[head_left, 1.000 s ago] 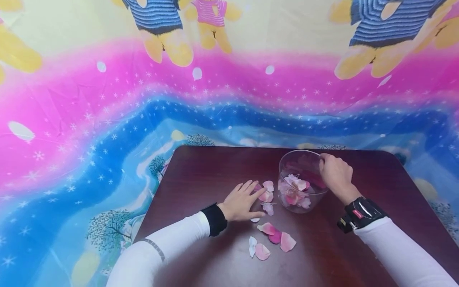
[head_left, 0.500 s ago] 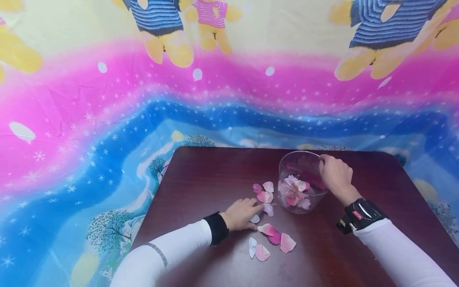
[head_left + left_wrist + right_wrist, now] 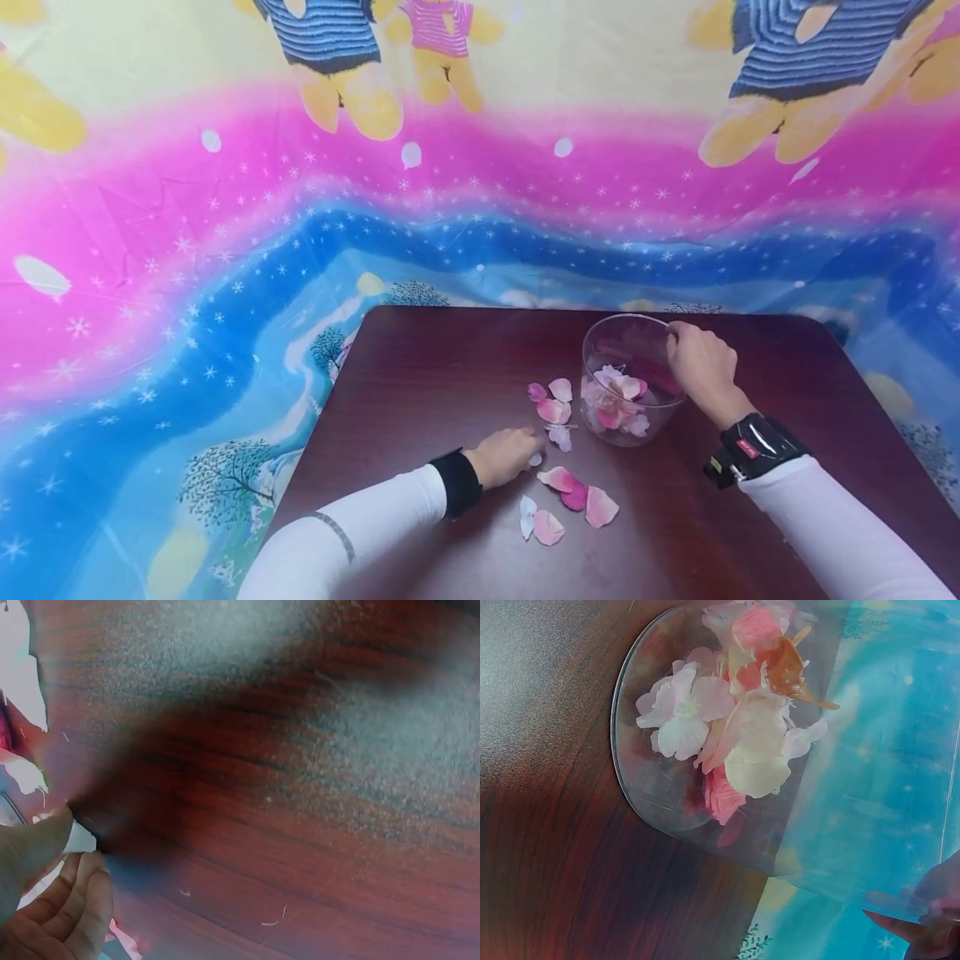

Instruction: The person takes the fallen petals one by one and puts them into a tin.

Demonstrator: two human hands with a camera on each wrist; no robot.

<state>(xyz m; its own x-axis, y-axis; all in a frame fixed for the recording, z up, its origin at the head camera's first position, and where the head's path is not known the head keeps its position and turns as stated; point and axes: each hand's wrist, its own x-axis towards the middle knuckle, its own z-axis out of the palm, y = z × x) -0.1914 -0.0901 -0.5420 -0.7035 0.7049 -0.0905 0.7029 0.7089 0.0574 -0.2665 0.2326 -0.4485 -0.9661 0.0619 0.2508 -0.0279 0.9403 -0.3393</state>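
My left hand (image 3: 504, 457) is low over the table, left of the clear container. Its thumb and fingertips pinch a small white petal (image 3: 81, 838), which pokes out between them in the left wrist view. On the right, my right hand (image 3: 703, 365) grips the rim of the round transparent container (image 3: 637, 427) with fingers curled over the edge. Inside lie pink and white flowers and petals (image 3: 682, 712), with a brownish piece (image 3: 784, 667) among them. Pink petals (image 3: 554, 411) and a pale flower (image 3: 559, 438) lie between the left hand and the container.
Nearer the front are more loose petals, among them a deep pink one (image 3: 574, 495), a light pink one (image 3: 602, 507) and a white one (image 3: 527, 517). Everything rests on a dark red-brown table (image 3: 420, 358). Behind it hangs a colourful printed cloth (image 3: 480, 167).
My left hand has drawn back toward the front from the pink petals, and its spread fingers have closed on the white petal. The right hand and container have stayed put.
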